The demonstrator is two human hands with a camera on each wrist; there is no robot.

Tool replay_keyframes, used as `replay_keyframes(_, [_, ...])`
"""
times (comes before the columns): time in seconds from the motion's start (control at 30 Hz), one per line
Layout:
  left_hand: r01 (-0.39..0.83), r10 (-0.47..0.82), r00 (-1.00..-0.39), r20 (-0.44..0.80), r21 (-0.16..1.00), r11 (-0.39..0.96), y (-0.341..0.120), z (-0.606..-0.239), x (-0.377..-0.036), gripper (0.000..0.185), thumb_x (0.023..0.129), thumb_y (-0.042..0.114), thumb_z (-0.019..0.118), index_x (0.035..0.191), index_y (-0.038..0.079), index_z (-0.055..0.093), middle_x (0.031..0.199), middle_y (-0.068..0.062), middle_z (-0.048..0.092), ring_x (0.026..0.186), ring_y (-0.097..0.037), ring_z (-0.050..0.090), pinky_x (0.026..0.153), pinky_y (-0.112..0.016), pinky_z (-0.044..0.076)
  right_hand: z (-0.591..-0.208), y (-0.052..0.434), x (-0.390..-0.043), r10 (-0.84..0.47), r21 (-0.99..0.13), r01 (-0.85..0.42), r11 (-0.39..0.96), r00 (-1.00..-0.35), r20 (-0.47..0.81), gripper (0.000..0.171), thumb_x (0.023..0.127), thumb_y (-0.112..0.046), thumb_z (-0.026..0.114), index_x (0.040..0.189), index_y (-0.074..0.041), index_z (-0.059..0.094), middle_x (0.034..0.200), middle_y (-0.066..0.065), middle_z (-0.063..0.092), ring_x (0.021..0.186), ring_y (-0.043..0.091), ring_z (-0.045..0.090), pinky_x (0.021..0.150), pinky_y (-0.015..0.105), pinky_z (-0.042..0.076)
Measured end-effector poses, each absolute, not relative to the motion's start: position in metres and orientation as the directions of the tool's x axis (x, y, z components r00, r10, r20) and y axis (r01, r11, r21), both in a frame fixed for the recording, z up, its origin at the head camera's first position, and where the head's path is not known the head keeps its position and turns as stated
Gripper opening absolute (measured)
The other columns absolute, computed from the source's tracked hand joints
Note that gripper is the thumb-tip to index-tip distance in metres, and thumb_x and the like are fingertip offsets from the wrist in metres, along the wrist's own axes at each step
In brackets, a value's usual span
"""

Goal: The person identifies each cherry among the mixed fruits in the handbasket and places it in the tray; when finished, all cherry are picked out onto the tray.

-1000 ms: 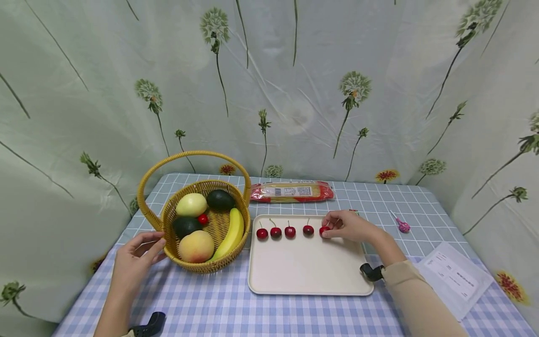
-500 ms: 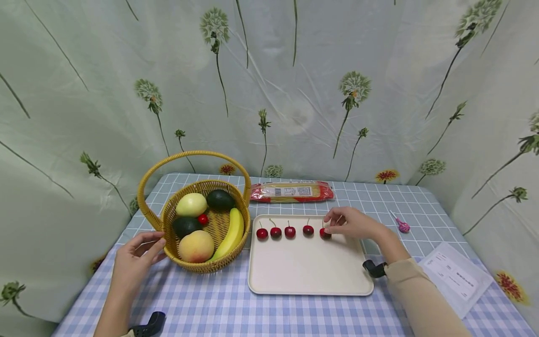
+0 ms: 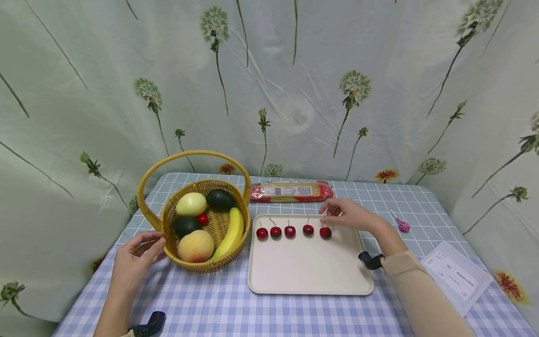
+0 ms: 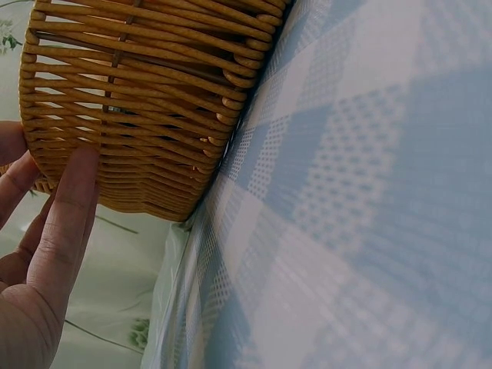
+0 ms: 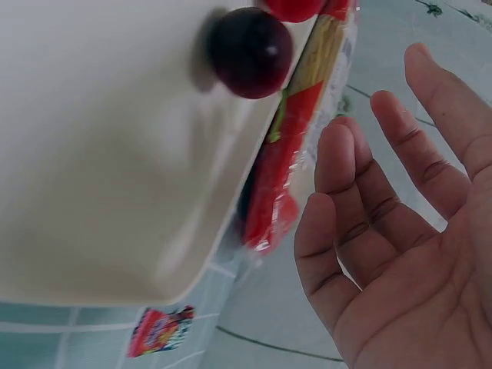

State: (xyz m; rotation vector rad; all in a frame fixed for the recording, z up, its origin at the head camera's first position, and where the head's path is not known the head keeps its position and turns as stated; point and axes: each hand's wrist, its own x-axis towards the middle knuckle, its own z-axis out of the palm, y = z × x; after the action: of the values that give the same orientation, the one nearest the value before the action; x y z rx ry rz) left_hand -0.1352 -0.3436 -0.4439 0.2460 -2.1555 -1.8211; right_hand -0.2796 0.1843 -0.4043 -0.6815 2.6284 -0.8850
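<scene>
At the left stands a yellow wicker basket (image 3: 206, 267) of fruit. My left hand (image 3: 131, 260) touches its side near the handle's foot, the fingers (image 4: 71, 192) fairly straight against the weave in the left wrist view. On a cream tray (image 3: 311, 271) several red cherries with stems sit in a row along the back. The rightmost cherry (image 3: 325, 232) is just below the fingertips of my right hand (image 3: 351, 216). Seen from the right wrist, that hand is relaxed, palm bare, apart from the dark cherry (image 5: 251, 52).
In the basket lie a banana (image 3: 229, 236), a peach (image 3: 196, 246), two dark green fruits, a pale yellow fruit (image 3: 191, 204) and a small red one. Behind the tray is a spaghetti packet (image 3: 292, 191). A lollipop (image 3: 403, 226) and a white labelled pouch (image 3: 455, 280) lie at right.
My right hand has let go of the rightmost cherry and drawn back and up from it. That cherry now stands in the row. The left hand has stayed at the basket.
</scene>
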Motion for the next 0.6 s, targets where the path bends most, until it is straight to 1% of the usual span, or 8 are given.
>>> replay_keyframes(0.2, [0.062,-0.326,-0.938,0.121,0.981,0.185,-0.344,-0.444,-0.135,0.032,0.1,0.007,0.077,0.122,-0.013,0.067,0.103,0.014,0.072,0.093,0.004,0.072,0.072,-0.021,0.068,-0.394,0.172,-0.281,-0.541,-0.623,-0.373,0.687,-0.835,-0.098,0.026,0.102,-0.025,0.077,0.12,-0.007,0.071,0.093,0.002,0.068,0.088,0.019,0.061,0.078,0.03,0.057])
replay_keyframes(0.4, [0.059,-0.329,-0.937,0.117,0.981,0.183,-0.344,-0.444,-0.136,0.031,0.099,0.006,0.077,0.121,-0.013,0.067,0.102,0.014,0.072,0.093,0.003,0.072,0.072,-0.021,0.068,-0.379,0.158,-0.278,-0.585,-0.621,-0.421,0.661,-0.807,-0.075,0.03,0.103,-0.03,0.075,0.123,-0.009,0.071,0.102,0.002,0.072,0.089,0.017,0.062,0.079,0.031,0.057])
replay_keyframes(0.47, [0.056,-0.329,-0.937,0.119,0.979,0.195,-0.344,-0.444,-0.136,0.03,0.099,0.006,0.077,0.121,-0.013,0.067,0.102,0.015,0.072,0.094,0.004,0.072,0.072,-0.021,0.068,-0.374,0.151,-0.277,-0.603,-0.622,-0.436,0.65,-0.795,-0.073,0.031,0.103,-0.032,0.075,0.124,-0.01,0.07,0.102,0.001,0.071,0.087,0.016,0.062,0.077,0.031,0.056])
replay_keyframes(0.6, [0.054,-0.324,-0.938,0.122,0.976,0.211,-0.345,-0.445,-0.136,0.029,0.1,0.006,0.076,0.121,-0.012,0.067,0.102,0.015,0.072,0.095,0.003,0.072,0.072,-0.021,0.068,-0.365,0.134,-0.277,-0.663,-0.648,-0.48,0.592,-0.747,-0.052,0.03,0.104,-0.031,0.074,0.125,-0.009,0.071,0.099,-0.001,0.071,0.089,0.014,0.064,0.082,0.033,0.059])
